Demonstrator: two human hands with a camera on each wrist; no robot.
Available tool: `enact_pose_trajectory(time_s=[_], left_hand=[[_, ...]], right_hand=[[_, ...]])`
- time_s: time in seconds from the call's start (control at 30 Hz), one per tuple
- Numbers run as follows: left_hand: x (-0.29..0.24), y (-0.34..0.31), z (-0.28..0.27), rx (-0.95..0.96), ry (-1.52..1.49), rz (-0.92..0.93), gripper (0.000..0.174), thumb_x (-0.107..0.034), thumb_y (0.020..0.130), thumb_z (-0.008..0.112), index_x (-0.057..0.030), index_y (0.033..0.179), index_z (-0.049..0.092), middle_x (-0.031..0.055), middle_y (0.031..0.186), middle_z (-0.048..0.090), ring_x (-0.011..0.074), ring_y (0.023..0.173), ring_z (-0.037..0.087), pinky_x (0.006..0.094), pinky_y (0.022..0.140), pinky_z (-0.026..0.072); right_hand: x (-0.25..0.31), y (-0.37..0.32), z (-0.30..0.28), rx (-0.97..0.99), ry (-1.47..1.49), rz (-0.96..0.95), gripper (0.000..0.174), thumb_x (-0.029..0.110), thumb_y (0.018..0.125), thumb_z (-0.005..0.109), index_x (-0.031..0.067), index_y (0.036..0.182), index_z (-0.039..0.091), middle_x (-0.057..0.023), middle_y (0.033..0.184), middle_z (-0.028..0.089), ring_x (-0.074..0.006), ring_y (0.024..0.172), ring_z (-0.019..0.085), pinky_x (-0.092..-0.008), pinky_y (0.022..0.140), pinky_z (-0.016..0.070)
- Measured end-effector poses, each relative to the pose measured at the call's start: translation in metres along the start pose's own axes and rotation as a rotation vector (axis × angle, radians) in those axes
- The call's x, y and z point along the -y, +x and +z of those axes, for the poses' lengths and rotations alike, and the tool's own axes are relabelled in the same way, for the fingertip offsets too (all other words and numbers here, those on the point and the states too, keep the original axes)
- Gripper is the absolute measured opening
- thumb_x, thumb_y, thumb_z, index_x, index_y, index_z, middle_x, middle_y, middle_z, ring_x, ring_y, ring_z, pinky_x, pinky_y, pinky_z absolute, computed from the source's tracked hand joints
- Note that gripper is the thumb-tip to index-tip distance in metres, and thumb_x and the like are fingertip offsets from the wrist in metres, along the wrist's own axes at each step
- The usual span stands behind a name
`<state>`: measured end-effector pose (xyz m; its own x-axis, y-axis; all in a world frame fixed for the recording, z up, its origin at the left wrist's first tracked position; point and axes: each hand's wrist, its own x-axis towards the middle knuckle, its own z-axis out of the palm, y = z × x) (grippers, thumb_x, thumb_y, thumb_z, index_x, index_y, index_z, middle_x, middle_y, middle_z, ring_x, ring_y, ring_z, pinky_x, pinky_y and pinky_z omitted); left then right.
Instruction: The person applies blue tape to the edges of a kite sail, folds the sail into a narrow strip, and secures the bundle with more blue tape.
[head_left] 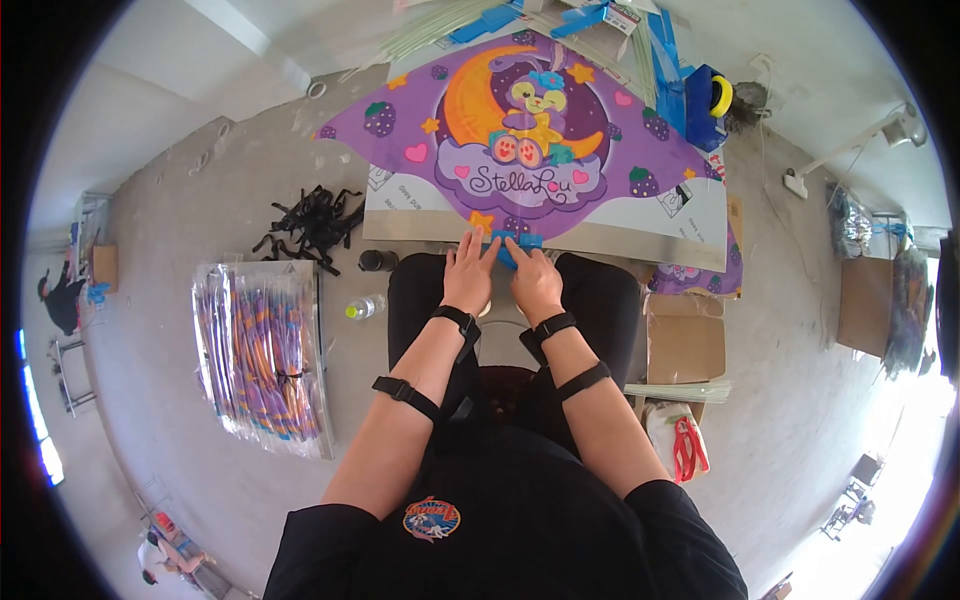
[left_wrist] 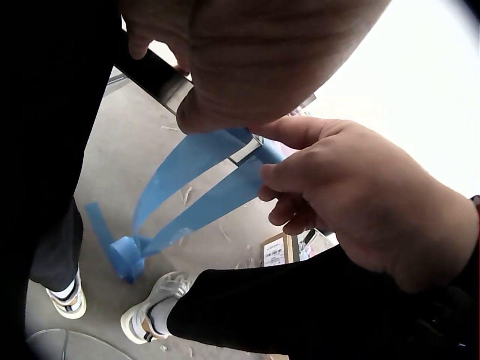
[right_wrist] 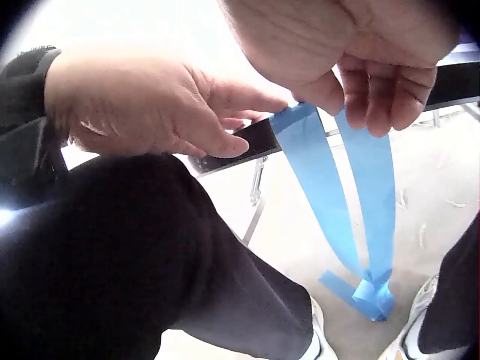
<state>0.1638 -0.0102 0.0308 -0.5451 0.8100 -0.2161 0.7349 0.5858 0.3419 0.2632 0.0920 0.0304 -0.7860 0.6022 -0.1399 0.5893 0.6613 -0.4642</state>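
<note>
A purple kite [head_left: 620,140] printed with a cartoon character on a moon lies flat, its lower tip toward the person. At that tip, blue ribbon [right_wrist: 319,176] hangs over the table edge in two strands, gathered into a bundle [left_wrist: 127,255] low down. The left hand [head_left: 467,272] rests with straight fingers on the tip beside the ribbon. Thumb and fingers of the right hand [head_left: 538,280] pinch the ribbon's top at the edge; its curled fingers [right_wrist: 379,101] also show in the right wrist view.
The table [head_left: 400,225] carries a white printed sheet, thin rods and a blue tape dispenser [head_left: 707,110]. Black straps [head_left: 315,225], a bottle [head_left: 365,307] and a plastic-wrapped bundle [head_left: 260,360] lie left. A cardboard box [head_left: 685,345] stands right.
</note>
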Motion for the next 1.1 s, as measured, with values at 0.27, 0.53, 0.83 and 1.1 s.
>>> enact_pose_trajectory(time_s=[0.27,0.53,0.83,1.1], left_hand=[[0.002,0.000,0.002,-0.059,0.062,0.084,0.058,-0.003,0.080,0.048,-0.0167,0.137,0.043,0.0142,0.147,0.031,0.0334,0.135,0.031,0.0511,0.103,0.0321],[-0.011,0.002,-0.019,0.078,0.048,0.010,0.059,0.000,0.079,0.050,-0.0146,0.137,0.044,0.0153,0.148,0.029,0.0332,0.137,0.027,0.0495,0.105,0.0312],[-0.015,0.002,-0.026,0.139,0.072,0.001,0.062,0.002,0.079,0.050,-0.0146,0.138,0.042,0.0155,0.148,0.027,0.0329,0.138,0.026,0.0492,0.107,0.0297],[-0.014,0.002,-0.024,0.139,0.067,0.002,0.064,0.003,0.077,0.050,-0.0148,0.139,0.041,0.0150,0.149,0.026,0.0329,0.138,0.025,0.0479,0.108,0.0287]], right_hand=[[-0.098,0.065,-0.076,-0.211,0.623,0.254,0.021,0.016,0.082,0.061,0.0071,0.100,0.068,-0.0146,0.082,0.066,-0.0236,0.077,0.064,-0.0336,0.070,0.0497],[-0.320,0.193,-0.208,-0.726,0.204,0.457,0.025,0.026,0.084,0.062,0.0055,0.095,0.068,-0.0130,0.083,0.068,-0.0267,0.079,0.066,-0.0365,0.071,0.0506],[-0.347,0.245,-0.229,-0.500,0.538,0.597,0.025,0.027,0.082,0.066,0.0073,0.095,0.071,-0.0067,0.079,0.069,-0.0178,0.067,0.061,-0.0311,0.063,0.0477],[-0.351,0.242,-0.229,-0.521,1.316,0.605,0.008,0.010,0.080,0.066,0.0067,0.073,0.062,0.0028,0.060,0.051,-0.0106,0.053,0.042,-0.0279,0.051,0.0370]])
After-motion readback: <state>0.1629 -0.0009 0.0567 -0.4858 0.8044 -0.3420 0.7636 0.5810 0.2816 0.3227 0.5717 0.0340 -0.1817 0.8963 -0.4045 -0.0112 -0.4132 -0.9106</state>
